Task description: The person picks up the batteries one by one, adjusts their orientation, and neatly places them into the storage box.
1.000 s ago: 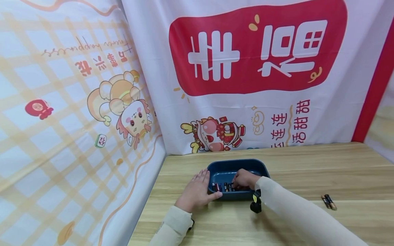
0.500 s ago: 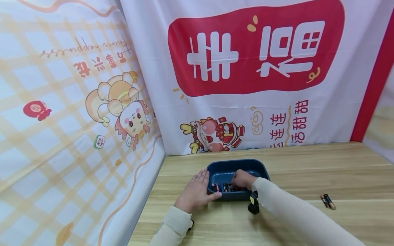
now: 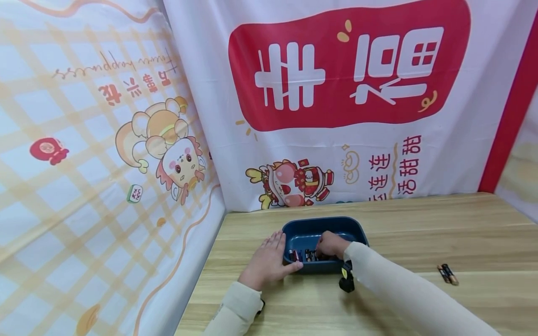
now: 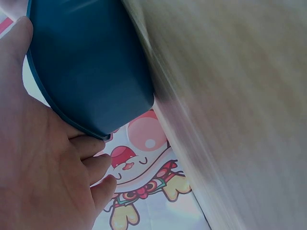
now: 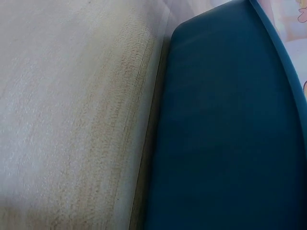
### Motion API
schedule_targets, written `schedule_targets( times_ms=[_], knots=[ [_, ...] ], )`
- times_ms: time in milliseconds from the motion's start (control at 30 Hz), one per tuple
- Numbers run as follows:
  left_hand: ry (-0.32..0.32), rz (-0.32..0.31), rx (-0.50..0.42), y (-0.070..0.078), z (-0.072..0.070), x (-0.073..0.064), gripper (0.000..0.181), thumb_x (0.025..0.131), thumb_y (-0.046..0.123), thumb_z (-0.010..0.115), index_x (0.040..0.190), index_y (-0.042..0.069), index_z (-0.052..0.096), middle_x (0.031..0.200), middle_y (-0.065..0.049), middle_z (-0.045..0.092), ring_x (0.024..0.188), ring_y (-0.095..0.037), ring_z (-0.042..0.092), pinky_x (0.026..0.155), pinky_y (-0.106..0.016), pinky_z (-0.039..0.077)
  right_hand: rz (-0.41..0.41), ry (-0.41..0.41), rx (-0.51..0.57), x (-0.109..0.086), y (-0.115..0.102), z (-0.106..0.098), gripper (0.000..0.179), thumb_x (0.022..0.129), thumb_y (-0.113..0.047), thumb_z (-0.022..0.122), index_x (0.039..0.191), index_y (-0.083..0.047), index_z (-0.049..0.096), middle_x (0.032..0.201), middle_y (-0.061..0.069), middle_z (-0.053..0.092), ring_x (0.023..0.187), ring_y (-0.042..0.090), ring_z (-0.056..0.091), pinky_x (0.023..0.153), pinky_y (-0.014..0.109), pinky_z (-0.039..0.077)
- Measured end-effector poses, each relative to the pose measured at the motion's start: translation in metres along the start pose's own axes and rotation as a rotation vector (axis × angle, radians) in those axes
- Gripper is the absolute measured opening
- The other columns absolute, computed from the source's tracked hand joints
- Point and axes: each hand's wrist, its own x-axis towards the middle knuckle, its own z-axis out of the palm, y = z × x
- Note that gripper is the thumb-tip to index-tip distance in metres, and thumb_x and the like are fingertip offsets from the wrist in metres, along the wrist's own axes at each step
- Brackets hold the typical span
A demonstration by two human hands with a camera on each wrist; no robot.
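Note:
A dark blue plastic box (image 3: 300, 239) with rounded corners stands on the wooden table. Along its near wall lie several small batteries: reddish-purple batteries (image 3: 295, 255) at the left, black batteries (image 3: 310, 255) beside them. My left hand (image 3: 267, 260) rests on the box's left end with fingers extended along the side and thumb across the near rim; the left wrist view shows the hand (image 4: 45, 158) against the rim. My right hand (image 3: 332, 244) reaches inside with bent fingers, pinching a battery at the row's right end; its fingertips are partly hidden. The right wrist view shows only the box's outer wall (image 5: 225, 120).
Two black and copper batteries (image 3: 448, 274) lie side by side on the table (image 3: 403, 233), to the right of the box. A printed cloth (image 3: 441, 163) hangs behind the table, and another printed cloth (image 3: 105, 163) stands along the left side.
My right hand and wrist have shifted slightly left inside the box over the first half second, then stayed nearly still. The left hand keeps its place on the box.

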Motion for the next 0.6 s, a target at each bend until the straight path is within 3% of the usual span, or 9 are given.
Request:
schedule_targets(
  times_ms=[600],
  knots=[
    [0.018,0.013,-0.013,0.0015,-0.0038,-0.0041,0.111,0.081,0.086,0.03,0.155,0.004,0.021,0.16,-0.011,0.018,0.146,-0.026,0.015,0.116,-0.045,0.018,0.012,0.015,-0.017,-0.0075,-0.0025,-0.003,0.012,0.09,-0.007,0.066,0.08,-0.006,0.072,0.075,0.006,0.066,0.067,0.02,0.061,0.059,0.031,0.049]
  ],
)
